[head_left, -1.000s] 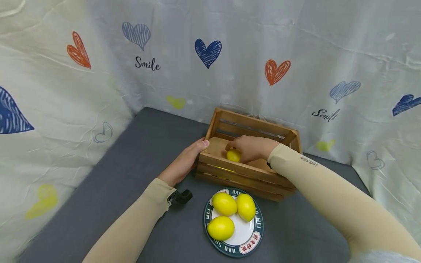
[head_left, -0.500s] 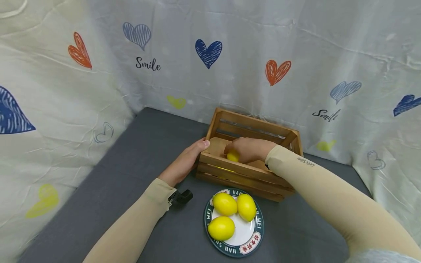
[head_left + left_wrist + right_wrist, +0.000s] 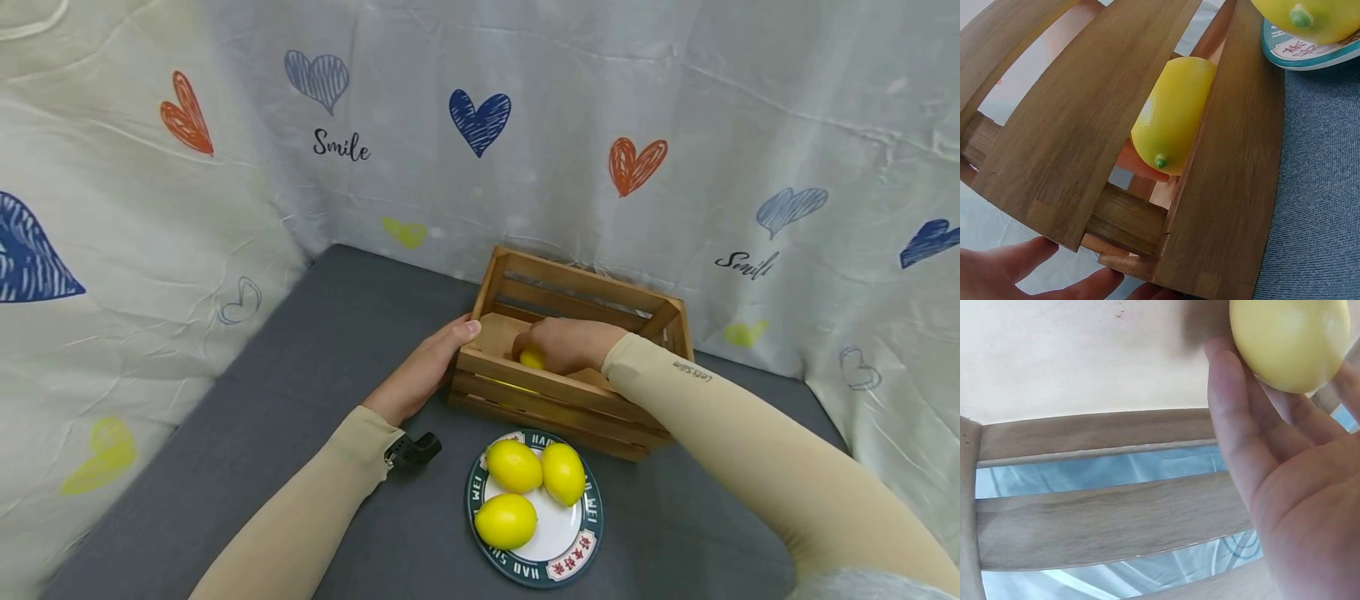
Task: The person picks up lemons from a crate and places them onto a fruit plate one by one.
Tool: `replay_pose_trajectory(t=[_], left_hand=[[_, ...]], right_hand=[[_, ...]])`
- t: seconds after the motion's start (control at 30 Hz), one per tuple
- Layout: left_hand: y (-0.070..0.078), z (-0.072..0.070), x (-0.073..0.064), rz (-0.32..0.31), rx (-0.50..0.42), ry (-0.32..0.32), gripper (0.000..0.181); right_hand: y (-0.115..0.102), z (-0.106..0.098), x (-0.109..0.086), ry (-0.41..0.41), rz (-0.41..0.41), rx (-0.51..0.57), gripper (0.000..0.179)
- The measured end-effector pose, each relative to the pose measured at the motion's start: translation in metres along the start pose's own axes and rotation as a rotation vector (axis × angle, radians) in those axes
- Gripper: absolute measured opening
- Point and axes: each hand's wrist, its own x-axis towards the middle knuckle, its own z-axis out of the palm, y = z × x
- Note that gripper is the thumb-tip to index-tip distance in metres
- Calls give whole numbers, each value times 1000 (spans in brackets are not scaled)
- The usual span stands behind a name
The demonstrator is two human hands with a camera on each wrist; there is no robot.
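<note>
My right hand (image 3: 572,342) is down inside a wooden slatted crate (image 3: 555,387), its fingers around a yellow lemon (image 3: 532,359). The right wrist view shows that lemon (image 3: 1291,344) against the fingers, near the pale crate floor (image 3: 1085,362). Through the slats in the left wrist view, the same lemon (image 3: 1175,115) shows its green tip. At the crate's left end, my left hand (image 3: 427,367) rests with its thumb by the front corner. Its fairly straight fingers (image 3: 1088,286) touch the crate's edge. In front of the crate, three lemons (image 3: 506,522) lie on a round plate (image 3: 555,542).
The crate and plate stand on a dark grey tabletop (image 3: 360,317). Behind runs a pale curtain (image 3: 555,83) printed with hearts, close to the crate's back. A black strap device (image 3: 414,450) is on my left wrist.
My right hand has sunk slightly lower in the crate, and its fingers now cover more of the lemon. The left hand, the plate and its lemons stay where they were.
</note>
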Motion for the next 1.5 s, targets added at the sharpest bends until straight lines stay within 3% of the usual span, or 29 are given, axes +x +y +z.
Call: replay_pose_trajectory(t=[0.33,0.63,1.1,1.5], left_hand=[[1,1,-2,5,-5,-8,86],[1,0,-1,-7,-8,-8,85],[0,0,1,0,-10,-20,87],[-3,-1,3,-7,5,-20,87]], right_hand=[[1,-6,-10,21,40,-62,48],[0,-15,-28,54,102,-19,61],[-6,-44,-77,176,146,0,60],[-19,-47,-123,195,188,13,59]])
